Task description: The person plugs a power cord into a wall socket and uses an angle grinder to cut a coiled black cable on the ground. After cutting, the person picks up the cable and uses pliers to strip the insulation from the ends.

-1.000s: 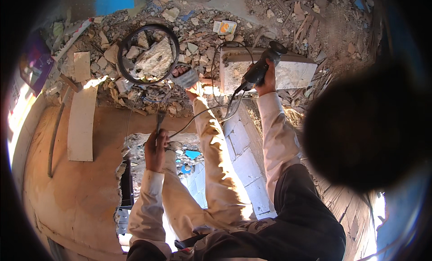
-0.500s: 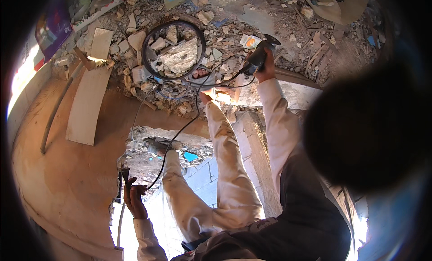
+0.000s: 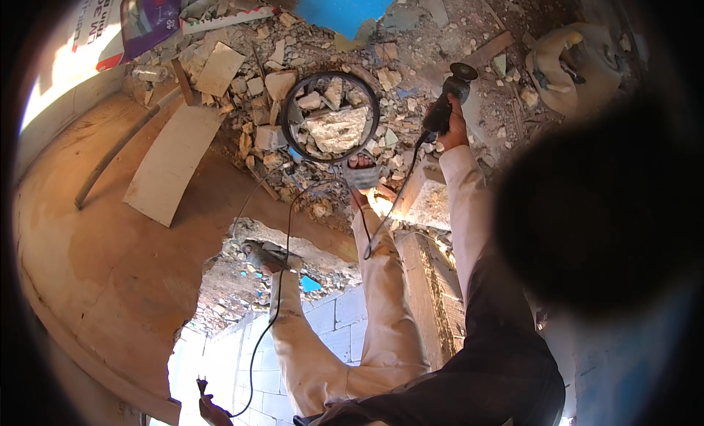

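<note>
In my right hand [image 3: 456, 126] is a black angle grinder [image 3: 438, 115], held by its body over the rubble with the round disc [image 3: 463, 71] pointing away from me. Its black cord [image 3: 287, 257] loops down past my feet to the lower left. At the bottom left edge, my left hand [image 3: 213, 412] is closed on the cord's plug [image 3: 202, 386], whose pins stick upward; part of that hand is cut off by the frame. Just left of the grinder, a black ring-shaped rim [image 3: 376, 118] lies over the stones beside my sandalled foot [image 3: 361, 169].
Broken stone and rubble [image 3: 334, 129] cover the ground ahead. A pale board [image 3: 174, 162] leans across the brown wall [image 3: 110, 272] at left. A wooden beam [image 3: 429, 301] and grey block wall [image 3: 334, 319] stand beside my legs. A blue sheet [image 3: 345, 11] and a torn bag [image 3: 576, 66] lie farther off.
My left hand with the plug has moved down toward the lower edge. The grinder in my right hand has shifted slightly right and lower, and its cord hangs differently. The whole view has turned somewhat.
</note>
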Action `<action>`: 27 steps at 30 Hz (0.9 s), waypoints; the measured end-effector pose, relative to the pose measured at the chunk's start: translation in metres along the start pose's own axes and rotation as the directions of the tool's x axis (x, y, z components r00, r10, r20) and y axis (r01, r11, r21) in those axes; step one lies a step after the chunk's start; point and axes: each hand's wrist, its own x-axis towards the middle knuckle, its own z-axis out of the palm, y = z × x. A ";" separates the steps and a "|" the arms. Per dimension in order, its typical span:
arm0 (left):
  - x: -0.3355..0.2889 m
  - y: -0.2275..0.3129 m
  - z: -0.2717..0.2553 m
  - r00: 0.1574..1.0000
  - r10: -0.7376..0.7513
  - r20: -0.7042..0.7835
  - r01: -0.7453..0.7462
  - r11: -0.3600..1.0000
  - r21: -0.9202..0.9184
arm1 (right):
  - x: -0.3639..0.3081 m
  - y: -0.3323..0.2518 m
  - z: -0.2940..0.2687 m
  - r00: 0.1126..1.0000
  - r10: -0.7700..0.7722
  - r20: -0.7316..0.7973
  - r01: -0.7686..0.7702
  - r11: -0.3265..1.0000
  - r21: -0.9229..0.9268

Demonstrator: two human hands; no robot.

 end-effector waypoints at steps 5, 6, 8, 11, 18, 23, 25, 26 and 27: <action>-0.036 -0.046 0.022 0.962 -0.220 0.160 0.243 0.960 -0.142 | 0.018 -0.001 0.087 0.991 -0.015 0.135 0.028 0.995 -0.101; -0.048 -0.050 0.026 0.959 -0.240 0.152 0.262 0.954 -0.148 | 0.016 0.004 0.112 0.991 -0.016 0.132 0.039 0.984 -0.174; -0.053 -0.043 0.043 0.958 -0.226 0.178 0.259 0.948 -0.186 | 0.030 -0.003 0.144 0.993 0.018 0.118 0.014 0.965 -0.261; -0.052 -0.044 0.064 0.977 -0.062 0.202 0.091 0.986 -0.140 | 0.053 -0.004 0.194 0.988 -0.017 0.151 0.061 0.954 -0.294; -0.060 -0.003 0.096 0.972 -0.088 0.218 0.139 0.963 -0.231 | 0.070 -0.014 0.163 0.979 -0.075 0.192 0.122 0.962 -0.245; -0.059 0.026 0.108 0.940 -0.074 0.334 0.156 0.962 -0.225 | 0.087 -0.025 0.100 0.992 -0.127 -0.002 0.121 0.951 -0.285; -0.057 0.019 0.118 0.939 -0.033 0.343 0.092 0.983 -0.156 | 0.085 -0.025 0.101 0.992 -0.088 0.092 0.110 0.955 -0.274; -0.054 0.013 0.127 0.947 0.011 0.321 0.029 0.992 -0.119 | 0.083 -0.027 0.103 0.988 -0.070 0.137 0.105 0.957 -0.270; -0.054 0.024 0.131 0.936 0.062 0.347 -0.024 0.993 -0.112 | 0.081 -0.026 0.113 0.980 -0.108 0.169 0.155 0.941 -0.300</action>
